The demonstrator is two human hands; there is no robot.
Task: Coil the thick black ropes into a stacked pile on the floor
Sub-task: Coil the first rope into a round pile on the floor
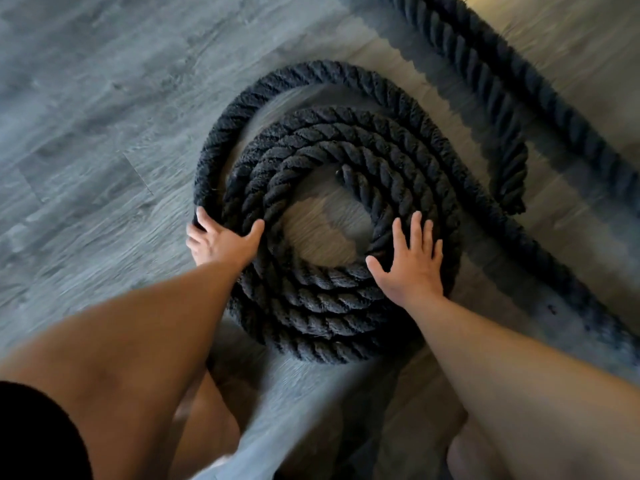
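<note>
Rope [325,306] coiled flat on floor [86,116], loose length trailing off right. My left hand [221,242] curled round outer loop, thumb on inner turns; right hand [410,268] flat on coil, fingers [417,230] straight, spread.

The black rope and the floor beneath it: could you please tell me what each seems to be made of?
The black rope looks like thick twisted fibre, matte and fuzzy, with stray hairs along its strands; synthetic or natural, I cannot tell. The floor looks like grey wood-grain planks with a low sheen, perhaps laminate or vinyl: grain lines and seams show.
</note>
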